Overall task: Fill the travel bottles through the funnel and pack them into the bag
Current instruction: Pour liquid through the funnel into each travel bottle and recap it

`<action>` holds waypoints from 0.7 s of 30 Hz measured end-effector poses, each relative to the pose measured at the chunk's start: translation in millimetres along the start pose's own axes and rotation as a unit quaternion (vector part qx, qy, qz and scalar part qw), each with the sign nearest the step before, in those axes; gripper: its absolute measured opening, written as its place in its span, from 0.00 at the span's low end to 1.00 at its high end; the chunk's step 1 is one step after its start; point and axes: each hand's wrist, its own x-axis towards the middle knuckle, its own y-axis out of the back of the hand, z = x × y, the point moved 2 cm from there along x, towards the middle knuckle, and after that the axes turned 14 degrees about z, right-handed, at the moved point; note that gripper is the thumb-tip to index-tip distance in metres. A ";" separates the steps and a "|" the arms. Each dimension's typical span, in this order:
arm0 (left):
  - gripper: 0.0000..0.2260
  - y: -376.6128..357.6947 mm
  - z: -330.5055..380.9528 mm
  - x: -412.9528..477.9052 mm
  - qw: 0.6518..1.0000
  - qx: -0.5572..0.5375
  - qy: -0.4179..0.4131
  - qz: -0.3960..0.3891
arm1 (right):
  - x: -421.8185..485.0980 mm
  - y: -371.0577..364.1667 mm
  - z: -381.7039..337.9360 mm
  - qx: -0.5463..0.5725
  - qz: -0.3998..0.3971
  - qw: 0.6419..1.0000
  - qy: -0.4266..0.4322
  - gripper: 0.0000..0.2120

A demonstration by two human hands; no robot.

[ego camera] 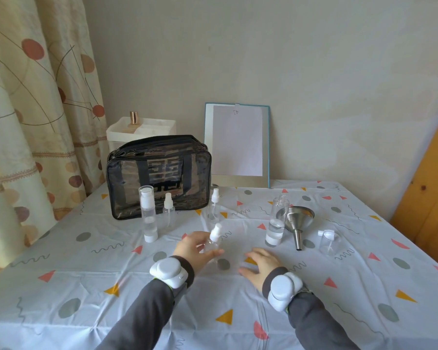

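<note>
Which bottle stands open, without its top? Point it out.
The tall clear bottle beside the metal funnel: its neck is bare, while the others wear white spray or pump heads.

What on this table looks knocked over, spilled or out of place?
The metal funnel lies on its side beside the uncapped bottle, not seated in any neck. Right of it a clear cap lies tipped over. The left hand holds a small spray bottle at a tilt. No spill shows on the tablecloth.

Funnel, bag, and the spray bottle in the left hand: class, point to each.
funnel (295,221), head view, on its metal cone.
bag (159,174), head view, on its clear front panel.
spray bottle (215,233), head view, on its white spray top.
</note>
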 end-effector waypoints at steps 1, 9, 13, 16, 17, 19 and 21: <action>0.11 8.9 -3.8 -0.8 1.000 -0.003 0.008 0.018 | 1.3 -3.2 -2.0 -0.016 -0.003 1.000 0.010 0.24; 0.11 76.3 -25.1 -0.6 0.993 0.057 0.007 0.102 | -1.4 -5.9 2.6 -0.026 0.010 0.999 0.037 0.23; 0.10 109.6 -43.0 0.9 0.982 0.085 0.052 0.162 | -2.3 -5.7 3.2 -0.002 0.022 0.999 0.033 0.24; 0.09 128.3 -57.3 2.6 0.970 0.099 0.086 0.205 | -4.3 -5.7 3.0 -0.004 0.027 0.999 0.037 0.23; 0.09 132.7 -59.9 2.9 0.968 0.100 0.091 0.212 | -4.9 -5.6 1.3 -0.006 0.028 0.999 0.038 0.23; 0.09 133.3 -63.2 5.7 0.965 0.099 0.103 0.219 | -5.0 -3.6 1.8 -0.005 0.027 0.999 0.036 0.23; 0.12 130.8 -64.7 7.7 0.963 0.098 0.121 0.220 | -5.3 -1.5 3.1 0.005 0.021 0.999 0.032 0.23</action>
